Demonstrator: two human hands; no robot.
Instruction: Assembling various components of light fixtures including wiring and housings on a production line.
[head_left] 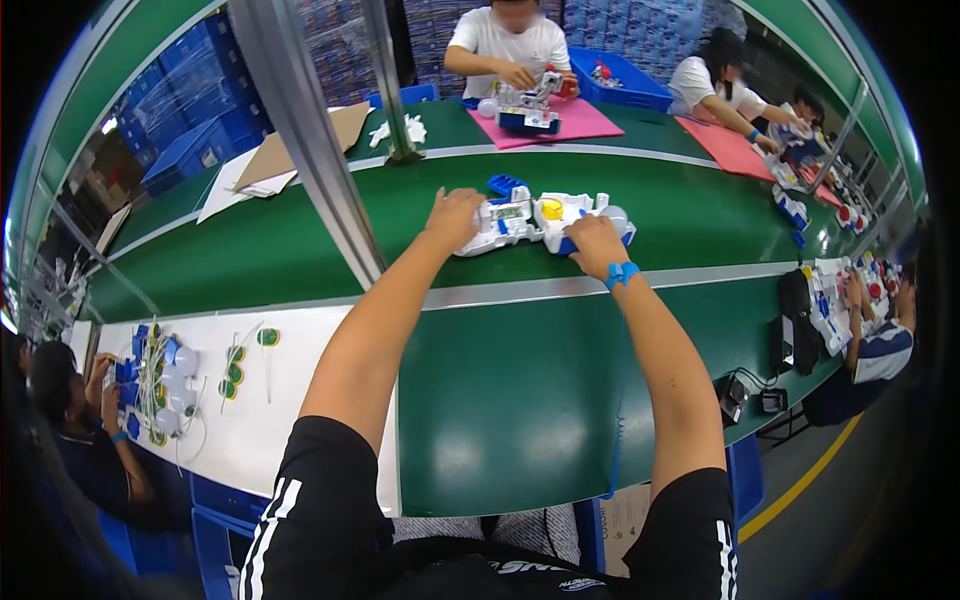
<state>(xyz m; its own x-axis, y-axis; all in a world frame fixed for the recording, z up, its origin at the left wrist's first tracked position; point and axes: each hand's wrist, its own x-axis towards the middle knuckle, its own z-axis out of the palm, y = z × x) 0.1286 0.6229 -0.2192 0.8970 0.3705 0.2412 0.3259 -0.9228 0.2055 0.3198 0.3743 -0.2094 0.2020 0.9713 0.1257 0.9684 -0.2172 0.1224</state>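
On the green conveyor belt lies an opened white plastic housing in two parts. The left housing half [490, 236] holds a small green circuit board [508, 212], and my left hand [456, 218] is closed round its outer edge. Blue and white, the right housing half [556, 232] carries a yellow round part [551, 208] and a pale dome [613, 216]. My right hand [597, 240] grips this half from the near side, its fingertips partly hidden. Just beyond the two parts sits a loose blue plastic piece [507, 185].
A metal post [335, 170] rises left of my arms. Boards with cables [232, 370] lie on the white table at left. Across the belt, a person works over a pink mat [590, 122]. A coiled blue cord [617, 430] hangs from my right wristband. Black boxes [735, 398] stand at right.
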